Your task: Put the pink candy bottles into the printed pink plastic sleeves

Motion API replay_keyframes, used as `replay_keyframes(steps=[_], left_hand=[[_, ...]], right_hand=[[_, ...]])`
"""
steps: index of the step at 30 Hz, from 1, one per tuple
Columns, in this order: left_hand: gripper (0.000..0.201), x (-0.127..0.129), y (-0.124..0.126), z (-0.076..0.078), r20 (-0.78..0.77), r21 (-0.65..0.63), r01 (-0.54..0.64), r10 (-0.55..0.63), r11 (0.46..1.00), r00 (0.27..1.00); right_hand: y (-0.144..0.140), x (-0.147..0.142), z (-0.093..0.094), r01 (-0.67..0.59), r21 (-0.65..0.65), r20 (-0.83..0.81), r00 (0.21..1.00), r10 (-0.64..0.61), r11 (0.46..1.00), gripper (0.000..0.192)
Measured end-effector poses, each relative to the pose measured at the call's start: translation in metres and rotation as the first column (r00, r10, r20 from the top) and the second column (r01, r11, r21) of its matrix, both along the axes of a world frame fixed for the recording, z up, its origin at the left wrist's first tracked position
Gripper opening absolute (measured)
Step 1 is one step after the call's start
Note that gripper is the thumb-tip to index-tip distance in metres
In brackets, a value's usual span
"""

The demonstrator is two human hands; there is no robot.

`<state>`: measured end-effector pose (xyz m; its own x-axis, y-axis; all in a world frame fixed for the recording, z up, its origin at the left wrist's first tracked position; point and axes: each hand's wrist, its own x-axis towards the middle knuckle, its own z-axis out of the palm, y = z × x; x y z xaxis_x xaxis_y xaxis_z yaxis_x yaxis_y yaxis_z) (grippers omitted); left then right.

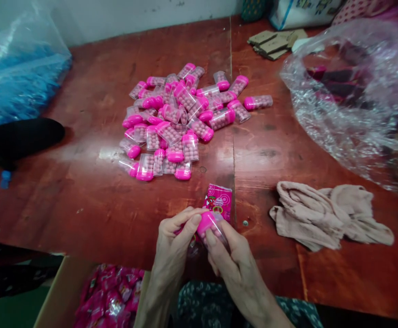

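Note:
Both hands meet over the table's front edge around a small clear plastic candy container (208, 223) with a bright pink cap and pink candy balls inside. My left hand (173, 234) is closed, thumb and forefinger at the capped end. A bit of printed pink material shows below its fingers; whether this hand grips it is hard to tell. My right hand (235, 257) pinches the container's clear body. Just beyond the fingers lies a flat printed pink wrapper (222, 198). Farther back is a loose pile of similar pink-capped candy containers (171, 130).
An open cardboard box (62, 289) of pink wrapped packs stands below the table edge at left. A bag of blue pieces (21, 82) sits at far left, near a black object (24, 136). To the right are a beige cloth (325, 214), clear plastic (322, 118) and cardboard pieces (274, 43).

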<state>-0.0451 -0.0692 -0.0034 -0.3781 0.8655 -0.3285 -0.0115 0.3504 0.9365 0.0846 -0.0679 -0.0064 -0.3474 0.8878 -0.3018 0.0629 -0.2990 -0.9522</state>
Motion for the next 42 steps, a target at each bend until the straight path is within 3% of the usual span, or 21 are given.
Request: replay_keyframes(steps=[3,6,8,10,12,14,15,17,20,23,25,28,32,36,39,42], left_hand=[[0.010,0.000,0.000,0.003,0.115,0.001,-0.066,0.065,0.998,0.991],[0.019,0.001,0.004,0.009,0.370,-0.011,-0.142,0.136,0.990,0.919],[0.032,0.003,0.010,0.014,0.496,-0.006,-0.177,0.157,0.984,0.854],[0.042,0.005,0.016,0.018,0.567,-0.016,-0.208,0.180,0.978,0.804],[0.047,0.008,0.020,0.022,0.614,-0.060,-0.240,0.225,0.969,0.757],[0.050,0.011,0.023,0.025,0.644,-0.105,-0.263,0.267,0.959,0.717],[0.050,0.012,0.023,0.027,0.654,-0.118,-0.282,0.288,0.952,0.699],[0.049,0.016,0.021,0.029,0.672,-0.123,-0.318,0.315,0.940,0.670],[0.048,0.021,0.017,0.029,0.704,-0.110,-0.336,0.312,0.935,0.638],[0.049,0.030,0.012,0.026,0.732,-0.108,-0.306,0.283,0.946,0.619],[0.050,0.036,0.008,0.024,0.743,-0.114,-0.276,0.266,0.954,0.614],[0.052,0.039,0.004,0.021,0.713,-0.093,-0.305,0.277,0.948,0.644],[0.027,0.026,-0.004,0.014,0.492,0.147,-0.415,0.297,0.898,0.818],[0.005,0.007,-0.011,0.007,0.134,0.290,-0.182,0.148,0.940,0.980],[0.011,-0.001,-0.013,0.005,-0.020,0.313,-0.047,0.056,0.948,0.998],[0.014,-0.003,-0.013,0.006,-0.071,0.330,-0.003,0.028,0.944,0.997]], right_hand=[[0.004,0.000,0.009,-0.093,-0.021,0.037,0.995,0.093,0.995,0.021],[0.016,0.009,0.017,-0.132,0.027,0.054,0.990,0.130,0.991,0.024],[0.027,0.022,0.017,-0.062,0.105,0.162,0.986,0.045,0.993,0.026],[0.036,0.036,0.012,-0.007,0.267,0.378,0.921,-0.098,0.964,0.029],[0.040,0.045,0.006,-0.029,0.486,0.563,0.775,-0.288,0.873,0.037],[0.038,0.046,0.005,-0.075,0.641,0.602,0.667,-0.439,0.764,0.041],[0.034,0.044,0.007,-0.085,0.685,0.579,0.666,-0.470,0.723,0.040],[0.024,0.033,0.012,-0.081,0.714,0.496,0.760,-0.420,0.696,0.036],[0.012,0.014,0.020,-0.034,0.680,0.317,0.914,-0.252,0.732,0.030],[0.008,0.002,0.018,0.025,0.622,0.179,0.968,-0.174,0.782,0.024],[0.009,0.001,0.013,0.064,0.629,0.121,0.976,-0.179,0.774,0.023],[0.012,0.005,0.008,0.122,0.665,0.080,0.969,-0.232,0.737,0.027],[0.014,0.012,0.006,0.149,0.611,0.078,0.966,-0.246,0.777,0.033],[0.015,0.012,0.006,0.135,0.560,0.069,0.976,-0.208,0.817,0.033],[0.016,0.011,0.005,0.133,0.574,0.057,0.978,-0.202,0.808,0.031],[0.018,0.011,0.004,0.151,0.579,0.053,0.974,-0.222,0.801,0.030]])
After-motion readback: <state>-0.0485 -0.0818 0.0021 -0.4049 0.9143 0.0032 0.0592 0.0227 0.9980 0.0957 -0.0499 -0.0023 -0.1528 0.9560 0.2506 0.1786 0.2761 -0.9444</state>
